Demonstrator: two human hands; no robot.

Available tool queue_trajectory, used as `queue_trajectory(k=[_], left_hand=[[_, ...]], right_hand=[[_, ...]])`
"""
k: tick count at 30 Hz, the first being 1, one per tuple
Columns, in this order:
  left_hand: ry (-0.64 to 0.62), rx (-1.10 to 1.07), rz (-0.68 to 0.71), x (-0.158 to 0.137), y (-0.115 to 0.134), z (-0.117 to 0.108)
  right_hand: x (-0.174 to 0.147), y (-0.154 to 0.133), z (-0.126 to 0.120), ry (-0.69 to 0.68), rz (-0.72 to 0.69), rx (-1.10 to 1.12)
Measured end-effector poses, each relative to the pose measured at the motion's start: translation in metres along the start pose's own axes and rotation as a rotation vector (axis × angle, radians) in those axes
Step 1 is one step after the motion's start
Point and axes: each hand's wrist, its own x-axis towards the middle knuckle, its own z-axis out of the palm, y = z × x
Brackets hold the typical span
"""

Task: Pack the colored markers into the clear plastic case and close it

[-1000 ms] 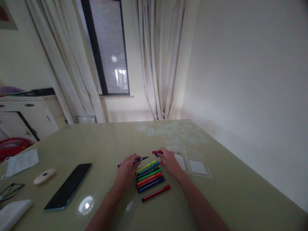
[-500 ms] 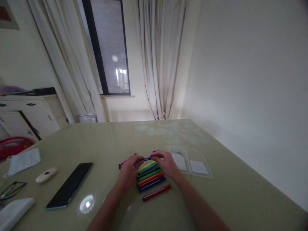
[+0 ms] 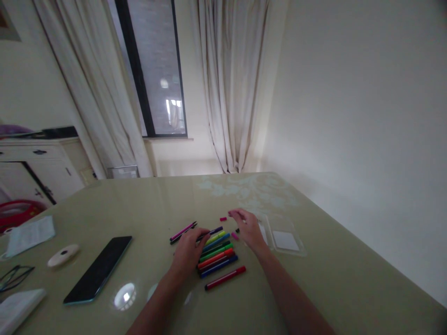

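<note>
My left hand (image 3: 190, 249) has its fingers closed on a dark purple marker (image 3: 216, 230), at the far end of a row of markers. Below it lie a yellow-green marker (image 3: 215, 238), a blue one, green ones (image 3: 220, 250), an orange one and a dark blue one. My right hand (image 3: 247, 229) is apart from the row, with thumb and fingertips pinched together; what they hold is too small to make out. Close to it lie a red-pink cap (image 3: 223, 219) and a magenta cap (image 3: 234, 236). Two slim markers without caps, one magenta (image 3: 182, 231), lie beyond my left hand.
A red marker (image 3: 225, 278) lies nearest me. An open clear plastic case (image 3: 298, 251) stands beyond my right wrist. To the left are a black phone (image 3: 99, 270), a white oval object (image 3: 63, 255), glasses (image 3: 17, 277), a white box (image 3: 21, 304) and a face mask (image 3: 30, 236).
My hands have parted: the right has pulled away from the purple marker, while the left has lowered it to the row. Caps near the right hand now show.
</note>
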Motion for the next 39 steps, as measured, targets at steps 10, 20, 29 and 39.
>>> queue_trajectory(k=[10, 20, 29, 39], left_hand=[[0.044, 0.087, 0.002, 0.005, -0.019, -0.007], [0.084, 0.333, -0.187, 0.004, -0.040, -0.043], [-0.042, 0.409, -0.183, 0.002, -0.039, -0.037], [0.079, 0.539, -0.250, 0.004, -0.060, -0.045]], right_hand=[[-0.005, 0.011, -0.014, -0.306, 0.005, -0.791], [-0.007, 0.006, -0.006, -0.263, -0.040, -0.828], [-0.009, 0.002, 0.004, -0.186, -0.001, -0.314], [-0.008, -0.004, 0.007, -0.178, -0.048, 0.001]])
